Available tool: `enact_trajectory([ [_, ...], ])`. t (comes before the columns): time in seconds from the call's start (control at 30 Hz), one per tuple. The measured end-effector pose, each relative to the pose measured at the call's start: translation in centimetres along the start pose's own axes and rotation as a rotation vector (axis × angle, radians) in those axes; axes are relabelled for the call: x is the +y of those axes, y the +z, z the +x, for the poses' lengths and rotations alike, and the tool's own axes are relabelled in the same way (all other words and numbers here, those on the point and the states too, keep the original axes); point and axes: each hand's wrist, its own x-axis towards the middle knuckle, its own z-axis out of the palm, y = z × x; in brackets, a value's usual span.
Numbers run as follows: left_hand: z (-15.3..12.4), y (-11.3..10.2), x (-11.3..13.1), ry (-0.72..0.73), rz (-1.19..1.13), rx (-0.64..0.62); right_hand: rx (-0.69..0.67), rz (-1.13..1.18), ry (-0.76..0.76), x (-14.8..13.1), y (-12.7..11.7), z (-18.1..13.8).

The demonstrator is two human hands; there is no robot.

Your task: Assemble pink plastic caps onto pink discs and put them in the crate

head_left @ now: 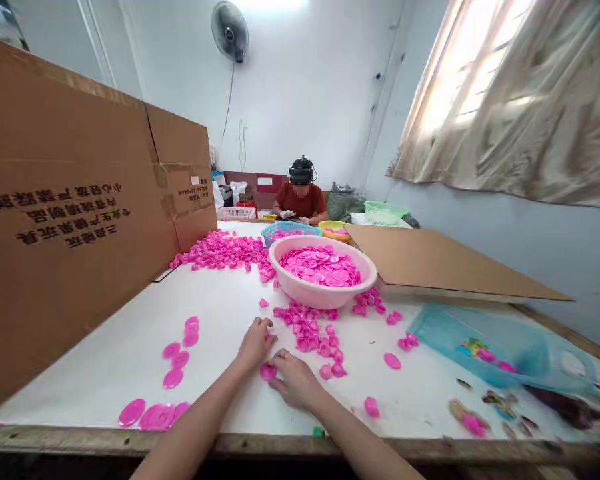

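black characters on the cardboard box are mirrored and unreadable.

Hot-pink plastic discs, pale pink basin, blue basket, white tabletop, brown cardboard, beige curtain.

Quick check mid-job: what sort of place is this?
Probably a small workshop doing hand piecework: flat bright-pink plastic discs lie spread across a long white table, a large pale-pink plastic basin holds more, and a person in a red shirt works at the far end.
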Motion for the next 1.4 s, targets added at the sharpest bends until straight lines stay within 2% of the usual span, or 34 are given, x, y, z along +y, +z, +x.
enact_trajectory([
  [0.1,-1.2,-2.3,-1.4,-0.026,0.069,-0.039,0.015,-0.023,0.065,0.3,0.4,0.4],
  [0.2,-2.4,-3.4,-2.1,-0.041,0.079,-0.092,0.077,-0.019,0.148,0.9,0.6,0.9],
  [0.33,-3.3,-2.4,-1.3,-0.078,-0.004,-0.128,0.181,0.089,0.224,2.1,0.6,1.1],
  [0.4,-3.5,-1.6,-0.6,-0.034,0.008,-0.136,0.2,0.14,0.282,2.7,0.5,1.0],
  [0.53,-3.7,-0.8,0.4,0.052,0.15,-0.156,0.243,0.192,0.334,3.2,0.1,0.7],
  [0.73,-4.0,-1.6,0.4,-0.037,0.371,-0.157,0.348,0.359,0.307,2.9,-0.6,1.3],
  [0.83,-4.1,-2.1,-0.2,-0.025,0.298,-0.162,0.32,0.535,0.347,2.5,-1.0,2.4],
  [1.0,-3.9,-2.4,-1.8,-0.012,0.03,-0.175,0.182,0.813,0.438,1.4,-0.8,5.1],
  [1.1,-3.7,-2.3,-2.2,-0.024,-0.003,-0.151,0.13,0.852,0.525,1.0,0.0,6.4],
  [1.27,-3.7,-2.1,-1.9,-0.022,-0.008,-0.106,0.045,0.877,0.558,1.3,0.9,7.4],
  [1.4,-3.3,-2.2,-2.0,-0.064,-0.145,-0.146,0.048,0.888,0.575,1.4,1.3,7.1],
])
